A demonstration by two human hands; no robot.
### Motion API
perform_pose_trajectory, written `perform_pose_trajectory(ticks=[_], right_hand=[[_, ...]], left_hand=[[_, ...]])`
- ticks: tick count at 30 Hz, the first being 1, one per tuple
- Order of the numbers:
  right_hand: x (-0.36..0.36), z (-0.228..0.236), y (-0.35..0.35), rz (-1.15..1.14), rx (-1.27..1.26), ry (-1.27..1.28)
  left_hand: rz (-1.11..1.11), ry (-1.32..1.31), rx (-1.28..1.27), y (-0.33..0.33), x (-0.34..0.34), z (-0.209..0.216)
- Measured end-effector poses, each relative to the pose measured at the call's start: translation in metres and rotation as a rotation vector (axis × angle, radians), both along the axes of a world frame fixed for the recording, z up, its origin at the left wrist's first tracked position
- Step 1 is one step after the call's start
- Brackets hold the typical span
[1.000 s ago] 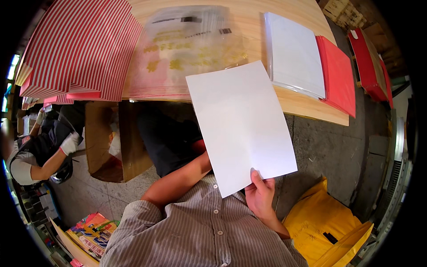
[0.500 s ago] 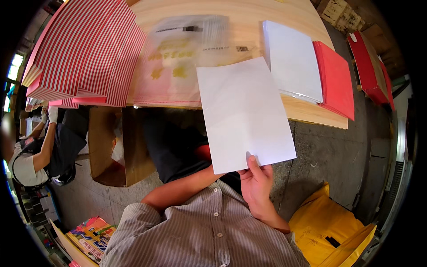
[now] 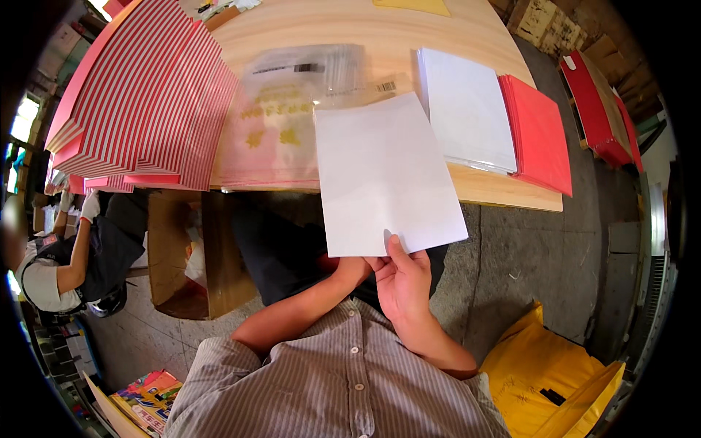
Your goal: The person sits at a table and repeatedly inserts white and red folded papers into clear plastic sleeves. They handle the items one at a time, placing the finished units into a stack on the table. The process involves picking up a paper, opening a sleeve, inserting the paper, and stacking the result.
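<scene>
A white rectangular stack of paper (image 3: 391, 171) tilts up before me, its top reaching over the table edge. My right hand (image 3: 403, 277) grips its lower edge, thumb on top and fingers beneath. From the left, my left hand (image 3: 353, 270) reaches under the same edge; the paper and my right hand hide its fingers. Behind the paper lies a pile of clear plastic bags (image 3: 274, 139) with yellow print. To the right, a white stack in glossy wrapping (image 3: 467, 109) rests against a stack of red sheets or folders (image 3: 538, 135).
Tall red-and-white striped stacks (image 3: 146, 102) fill the table's left side. An open cardboard box (image 3: 179, 255) stands below. Another person in white gloves (image 3: 62, 252) works at far left. A yellow sack (image 3: 544, 372) lies at lower right, colourful printed sheets (image 3: 146, 398) at lower left.
The white paper and both hands have shifted slightly left and closer to me. My view has moved a little, showing more of the table's far side.
</scene>
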State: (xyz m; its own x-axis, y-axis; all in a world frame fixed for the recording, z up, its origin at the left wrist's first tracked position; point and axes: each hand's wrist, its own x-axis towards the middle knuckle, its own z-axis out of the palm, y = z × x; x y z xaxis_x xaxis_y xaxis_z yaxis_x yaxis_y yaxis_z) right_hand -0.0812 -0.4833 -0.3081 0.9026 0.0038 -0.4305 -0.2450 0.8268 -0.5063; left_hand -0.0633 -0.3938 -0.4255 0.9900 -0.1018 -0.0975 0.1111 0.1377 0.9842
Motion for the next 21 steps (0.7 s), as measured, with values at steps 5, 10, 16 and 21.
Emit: perform_pose_trajectory(ticks=[5, 10, 16, 21], right_hand=[[0.022, 0.002, 0.006, -0.032, 0.045, 0.007], [0.036, 0.008, 0.014, -0.018, 0.070, -0.011], [0.059, 0.000, 0.025, 0.052, 0.119, 0.000], [0.067, -0.017, 0.022, 0.138, 0.105, -0.009]], left_hand=[[0.192, 0.073, -0.199, -0.003, 0.010, 0.015], [0.266, 0.140, -0.327, -0.001, 0.022, 0.051], [0.338, 0.222, -0.437, 0.013, 0.046, 0.039], [0.294, 0.195, -0.224, 0.020, 0.052, 0.032]])
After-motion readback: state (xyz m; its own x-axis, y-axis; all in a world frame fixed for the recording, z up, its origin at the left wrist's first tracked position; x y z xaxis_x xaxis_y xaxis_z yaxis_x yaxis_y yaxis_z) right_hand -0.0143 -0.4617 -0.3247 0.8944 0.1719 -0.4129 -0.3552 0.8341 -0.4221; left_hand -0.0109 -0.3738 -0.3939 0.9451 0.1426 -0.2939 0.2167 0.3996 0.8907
